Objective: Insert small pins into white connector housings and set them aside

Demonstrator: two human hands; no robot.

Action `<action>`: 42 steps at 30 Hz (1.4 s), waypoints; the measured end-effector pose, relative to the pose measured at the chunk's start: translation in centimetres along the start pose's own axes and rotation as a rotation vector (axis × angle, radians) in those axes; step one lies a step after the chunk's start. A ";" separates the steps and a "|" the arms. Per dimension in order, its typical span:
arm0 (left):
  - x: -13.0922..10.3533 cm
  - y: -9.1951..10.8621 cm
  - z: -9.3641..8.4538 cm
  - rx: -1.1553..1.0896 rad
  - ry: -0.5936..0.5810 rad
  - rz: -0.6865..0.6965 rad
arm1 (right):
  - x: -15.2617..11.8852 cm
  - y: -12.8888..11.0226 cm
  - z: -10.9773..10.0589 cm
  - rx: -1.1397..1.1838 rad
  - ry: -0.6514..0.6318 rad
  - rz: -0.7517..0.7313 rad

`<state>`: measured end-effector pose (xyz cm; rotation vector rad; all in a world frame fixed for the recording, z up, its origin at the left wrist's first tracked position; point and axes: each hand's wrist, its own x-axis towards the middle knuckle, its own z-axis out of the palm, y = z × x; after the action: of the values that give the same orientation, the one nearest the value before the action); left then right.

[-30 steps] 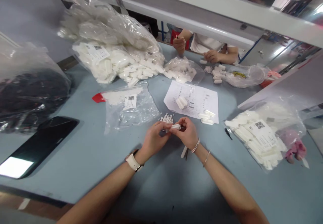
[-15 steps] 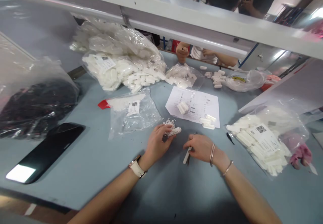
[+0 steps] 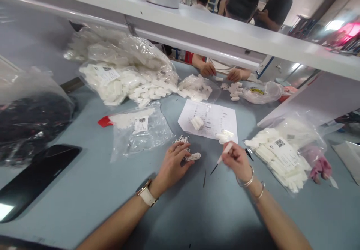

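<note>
Bagged white parts (image 3: 126, 81) heap toward the far left corner of the worktop (image 3: 225, 212). 1 printed sheet (image 3: 212, 114) lies nearer. The right hand (image 3: 237, 161), fingers closed, pinches 1 white-handled tool (image 3: 226, 151), its dark tip slanting down. The left hand (image 3: 172, 169), half curled, holds 1 white piece (image 3: 193, 157) near the sheet's near edge, beside tiny white bits (image 3: 182, 140).
</note>
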<state>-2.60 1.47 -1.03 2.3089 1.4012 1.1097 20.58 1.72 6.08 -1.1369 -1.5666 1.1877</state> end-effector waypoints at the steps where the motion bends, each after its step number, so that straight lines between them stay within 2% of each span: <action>1: 0.0 -0.1 0.0 0.009 -0.013 -0.007 | 0.2 0.0 0.2 0.159 0.076 0.040; 3: -0.1 -0.2 0.1 0.029 -0.042 -0.024 | 0.8 0.1 0.8 0.392 0.169 0.117; 5: -0.1 -0.2 0.2 0.050 -0.055 -0.031 | 1.6 0.4 1.7 0.490 0.211 0.193; 9: -0.1 -0.2 0.2 0.072 -0.055 -0.025 | 2.8 1.5 4.1 0.500 0.300 0.302; 13: -0.2 -0.2 0.2 0.081 -0.059 -0.025 | 3.2 3.2 6.4 0.492 0.428 0.269; 17: -0.3 -0.3 0.2 0.083 -0.086 -0.027 | 3.0 4.1 6.7 0.539 0.410 0.238; 21: -0.2 -0.4 0.2 0.096 -0.089 -0.005 | 2.8 4.4 6.0 0.535 0.270 0.333; 24: -0.2 -0.4 0.1 0.099 -0.092 0.003 | 2.6 4.6 6.1 0.433 0.229 0.257; 28: -0.2 -0.4 0.1 0.100 -0.100 -0.017 | 2.1 4.9 6.6 0.263 0.337 0.151; 32: -0.2 -0.4 0.1 0.096 -0.114 -0.019 | 1.6 5.4 6.8 0.199 0.376 0.048; 36: -0.1 -0.3 0.1 0.077 -0.110 -0.037 | 1.3 5.9 6.6 0.028 0.441 -0.054; 42: 0.1 -0.1 0.0 0.067 -0.102 -0.031 | 1.0 6.0 6.6 -0.098 0.429 -0.131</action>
<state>-2.64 1.63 -1.02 2.3449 1.4519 0.9356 15.00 2.07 -0.97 -1.2354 -1.3524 0.7273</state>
